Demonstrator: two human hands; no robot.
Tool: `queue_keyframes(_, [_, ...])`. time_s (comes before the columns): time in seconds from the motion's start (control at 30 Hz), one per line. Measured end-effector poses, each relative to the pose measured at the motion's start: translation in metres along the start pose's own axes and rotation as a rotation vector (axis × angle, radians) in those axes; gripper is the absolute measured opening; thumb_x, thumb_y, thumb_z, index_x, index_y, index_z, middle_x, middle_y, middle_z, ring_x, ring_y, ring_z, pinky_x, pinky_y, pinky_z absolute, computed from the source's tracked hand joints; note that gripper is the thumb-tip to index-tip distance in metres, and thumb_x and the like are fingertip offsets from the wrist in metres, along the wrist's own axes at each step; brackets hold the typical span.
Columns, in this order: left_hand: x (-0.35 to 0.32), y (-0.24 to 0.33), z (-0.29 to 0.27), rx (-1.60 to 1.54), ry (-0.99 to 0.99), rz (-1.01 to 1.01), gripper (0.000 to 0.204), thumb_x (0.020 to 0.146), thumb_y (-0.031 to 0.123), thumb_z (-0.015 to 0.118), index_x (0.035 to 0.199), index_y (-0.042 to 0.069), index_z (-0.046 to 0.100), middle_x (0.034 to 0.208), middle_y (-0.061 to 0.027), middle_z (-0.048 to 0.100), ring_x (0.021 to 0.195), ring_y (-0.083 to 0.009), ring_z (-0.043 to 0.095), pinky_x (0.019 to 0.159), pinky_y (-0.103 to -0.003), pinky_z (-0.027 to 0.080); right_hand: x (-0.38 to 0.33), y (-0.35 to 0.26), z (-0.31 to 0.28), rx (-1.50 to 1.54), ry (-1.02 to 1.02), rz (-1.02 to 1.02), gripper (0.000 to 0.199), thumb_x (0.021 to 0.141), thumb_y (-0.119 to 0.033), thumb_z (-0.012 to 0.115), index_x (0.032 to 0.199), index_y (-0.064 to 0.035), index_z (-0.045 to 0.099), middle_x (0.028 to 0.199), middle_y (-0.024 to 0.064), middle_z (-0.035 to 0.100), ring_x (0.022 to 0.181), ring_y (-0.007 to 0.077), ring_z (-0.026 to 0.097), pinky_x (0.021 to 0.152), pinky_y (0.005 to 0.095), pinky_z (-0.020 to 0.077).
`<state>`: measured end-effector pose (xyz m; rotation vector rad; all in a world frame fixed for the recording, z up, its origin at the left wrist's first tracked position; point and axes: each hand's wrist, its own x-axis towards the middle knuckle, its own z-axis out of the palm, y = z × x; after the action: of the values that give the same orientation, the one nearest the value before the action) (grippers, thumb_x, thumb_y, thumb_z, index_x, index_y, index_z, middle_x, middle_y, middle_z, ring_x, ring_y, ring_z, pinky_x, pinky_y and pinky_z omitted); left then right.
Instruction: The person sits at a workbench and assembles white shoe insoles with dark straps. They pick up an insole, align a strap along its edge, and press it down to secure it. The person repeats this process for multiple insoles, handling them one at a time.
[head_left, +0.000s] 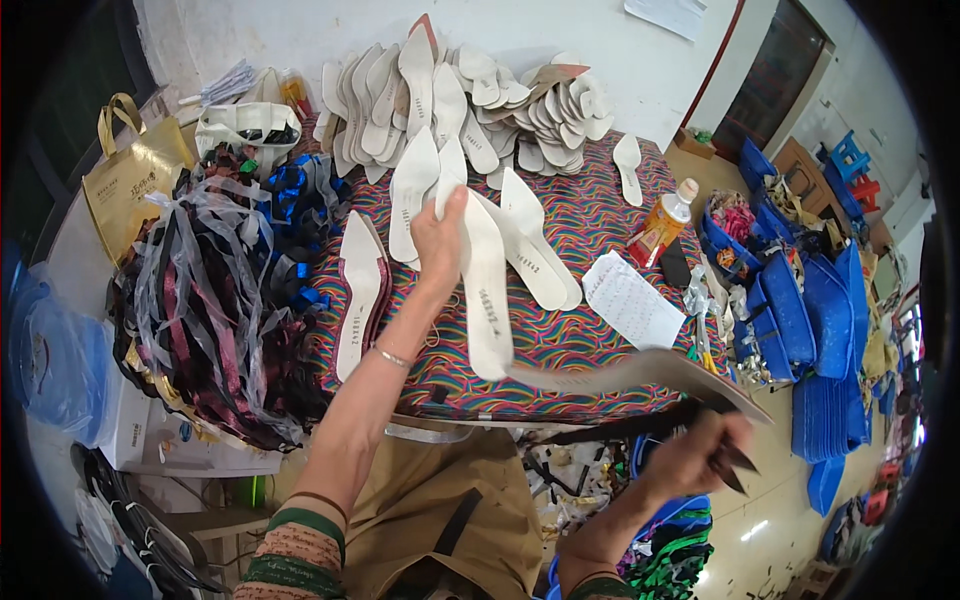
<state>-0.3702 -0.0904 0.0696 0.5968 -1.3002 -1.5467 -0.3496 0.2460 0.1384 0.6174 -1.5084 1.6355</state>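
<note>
My left hand (pixel 440 235) is closed on a white, shoe-shaped insole (pixel 487 290), its heel end hanging toward me over the table. Low at the right, my right hand (pixel 700 460) is closed around dark pointed blades, apparently scissors (pixel 738 458). Just above that hand, a second, grey-brown insole (pixel 640 375) stretches sideways past the table's front edge, smeared by motion. Beneath it runs a dark strip (pixel 620 427); whether the right hand also grips either one, I cannot tell. More loose insoles (pixel 530 240) lie around the left hand, and a small dark-red-edged stack (pixel 360 300) rests left of it.
A large insole heap (pixel 380 100) stands against the wall on the patterned tablecloth (pixel 590 390). Ribbons and fabric strips (pixel 215 300) pile up at left. A bottle (pixel 665 215) and paper sheet (pixel 635 300) sit at right, with blue baskets (pixel 785 310) beyond.
</note>
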Motion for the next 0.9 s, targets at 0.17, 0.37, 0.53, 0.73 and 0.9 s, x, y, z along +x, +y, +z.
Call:
queue_keyframes(0.17, [0.012, -0.011, -0.006, 0.003, -0.059, -0.063, 0.033, 0.087, 0.03, 0.07, 0.09, -0.003, 0.064, 0.078, -0.002, 0.061, 0.069, -0.0087, 0.053, 0.062, -0.027, 0.044, 0.016, -0.016, -0.011, 0.015, 0.066, 0.133, 0.008, 0.088, -0.003, 0.055, 0.091, 0.0022, 0.06, 0.083, 0.0155, 0.064, 0.067, 0.0154, 0.059, 0.058, 0.0261, 0.0497])
queue_keyframes(0.37, [-0.02, -0.007, 0.02, 0.504, -0.301, 0.396, 0.06, 0.085, 0.025, 0.072, 0.131, -0.002, 0.045, 0.106, -0.0084, 0.057, 0.095, -0.0164, 0.057, 0.084, -0.032, 0.047, -0.007, 0.005, 0.011, 0.13, -0.216, 0.34, 0.017, 0.079, 0.013, 0.06, 0.092, 0.0021, 0.06, 0.093, 0.0109, 0.064, 0.074, 0.0115, 0.058, 0.064, 0.0223, 0.0467])
queue_keyframes(0.53, [-0.113, 0.082, -0.012, 0.04, -1.251, -0.333, 0.051, 0.087, 0.018, 0.071, 0.129, -0.001, 0.051, 0.106, -0.0059, 0.063, 0.093, -0.0114, 0.059, 0.076, -0.027, 0.049, -0.014, 0.002, 0.038, 0.248, -0.399, 0.485, 0.009, 0.082, 0.009, 0.064, 0.089, 0.0025, 0.062, 0.087, 0.0019, 0.059, 0.071, 0.0055, 0.052, 0.062, 0.0181, 0.0403])
queue_keyframes(0.73, [-0.155, 0.059, -0.039, 0.024, -0.813, -0.635, 0.025, 0.087, 0.017, 0.069, 0.104, -0.001, 0.067, 0.082, -0.0043, 0.069, 0.069, -0.0085, 0.064, 0.061, -0.024, 0.051, -0.031, 0.012, 0.04, 0.243, -0.589, 0.457, 0.019, 0.081, 0.01, 0.063, 0.098, 0.0017, 0.061, 0.1, 0.0117, 0.069, 0.077, 0.0067, 0.057, 0.061, 0.0177, 0.0425])
queue_keyframes(0.9, [-0.17, 0.06, -0.054, -0.264, -0.47, -0.82, 0.021, 0.087, 0.014, 0.067, 0.102, -0.002, 0.067, 0.086, -0.0071, 0.07, 0.067, -0.0106, 0.065, 0.056, -0.024, 0.051, -0.052, 0.019, 0.014, 0.131, -0.54, 0.673, 0.012, 0.084, 0.006, 0.065, 0.095, 0.0003, 0.063, 0.081, 0.0002, 0.065, 0.065, 0.0021, 0.054, 0.057, 0.017, 0.041])
